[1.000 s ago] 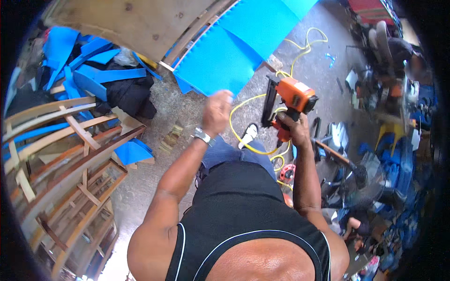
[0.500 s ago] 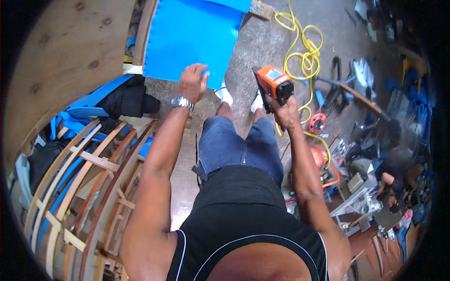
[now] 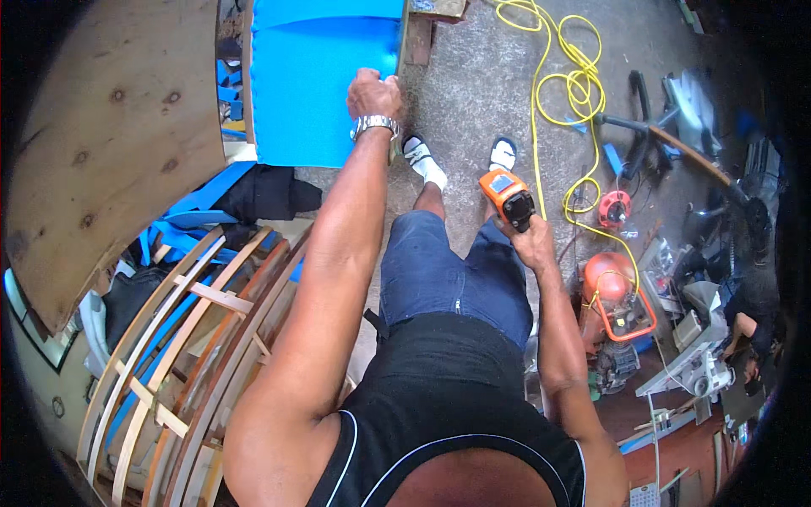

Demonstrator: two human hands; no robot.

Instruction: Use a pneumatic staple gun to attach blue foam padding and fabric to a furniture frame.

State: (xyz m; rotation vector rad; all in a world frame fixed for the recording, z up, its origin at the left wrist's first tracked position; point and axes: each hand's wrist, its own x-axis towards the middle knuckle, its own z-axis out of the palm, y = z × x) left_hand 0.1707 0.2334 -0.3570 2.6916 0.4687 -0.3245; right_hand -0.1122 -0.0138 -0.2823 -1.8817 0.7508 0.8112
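A bright blue foam-like sheet (image 3: 317, 97) is draped over a wooden-framed piece at the upper left. My left hand (image 3: 374, 95), a metal watch on its wrist, is closed at the sheet's right edge with the fingers curled over it. The fingertips are partly hidden. My right hand (image 3: 530, 242) grips an orange and black staple gun (image 3: 508, 196) by its handle, in front of my right thigh. The tool is apart from the sheet, and its front end is out of sight.
A large plywood panel (image 3: 127, 127) rises at the left, above curved wooden frames (image 3: 182, 338). A yellow hose (image 3: 583, 101) lies coiled on the floor at the right. Beyond are an orange tank (image 3: 610, 277), a red reel (image 3: 614, 208), scattered parts and another person's arm (image 3: 743, 329).
My left hand has moved from above the sheet's near edge to its right edge and closed there. The staple gun has come lower and nearer my body. The view has shifted.
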